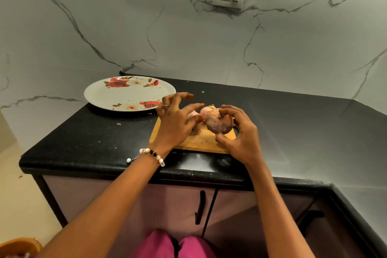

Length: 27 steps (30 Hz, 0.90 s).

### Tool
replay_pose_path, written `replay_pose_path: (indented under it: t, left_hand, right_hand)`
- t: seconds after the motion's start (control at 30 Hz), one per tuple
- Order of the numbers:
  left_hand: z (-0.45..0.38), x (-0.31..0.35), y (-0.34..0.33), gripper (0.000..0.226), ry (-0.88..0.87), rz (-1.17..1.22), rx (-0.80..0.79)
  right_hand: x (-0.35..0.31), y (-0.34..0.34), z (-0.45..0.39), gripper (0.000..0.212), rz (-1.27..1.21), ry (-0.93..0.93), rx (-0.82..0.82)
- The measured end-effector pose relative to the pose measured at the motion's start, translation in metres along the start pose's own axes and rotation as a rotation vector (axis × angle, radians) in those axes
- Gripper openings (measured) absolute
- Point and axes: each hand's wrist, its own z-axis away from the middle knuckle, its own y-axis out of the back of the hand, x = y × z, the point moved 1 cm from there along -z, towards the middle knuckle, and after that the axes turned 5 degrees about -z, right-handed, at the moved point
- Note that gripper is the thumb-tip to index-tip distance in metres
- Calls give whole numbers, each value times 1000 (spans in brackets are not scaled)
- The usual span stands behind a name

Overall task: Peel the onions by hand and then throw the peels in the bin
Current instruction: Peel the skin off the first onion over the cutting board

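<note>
At mid-frame, above the board (201, 140), the right hand (238, 134) gripped an unpeeled onion (218, 124) between thumb and curled fingers while the left hand (176, 119) hovered spread, holding nothing — peeling had barely begun, I judged — next, pinch a loose skin edge.

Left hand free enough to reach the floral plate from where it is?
Probably yes. The left hand hovers over the cutting board, fingers spread, apparently holding nothing, and the plate sits just beyond it with only bare counter between. The right hand holds the onion.
</note>
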Motion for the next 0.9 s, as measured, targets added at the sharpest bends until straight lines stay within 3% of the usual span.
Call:
replay_pose_path:
  t: [0.13, 0.27, 0.57, 0.73, 0.9]
  left_hand:
    - [-1, -1, -6, 28, -63, -7, -47]
    - [-1, -2, -2, 13, -9, 72, 10]
    - [1, -1, -1, 5, 64, 115, 84]
    - [0, -3, 0, 11, 114, 113, 93]
    - [2, -1, -5, 29, 0, 67, 22]
  right_hand:
    - [1, -1, 1, 55, -34, 15, -40]
    - [3, -1, 0, 54, -27, 14, -55]
    - [5, -1, 1, 55, 19, 4, -20]
    - [6, 1, 0, 56, 79, -26, 59]
    - [5, 0, 1, 56, 60, -26, 23]
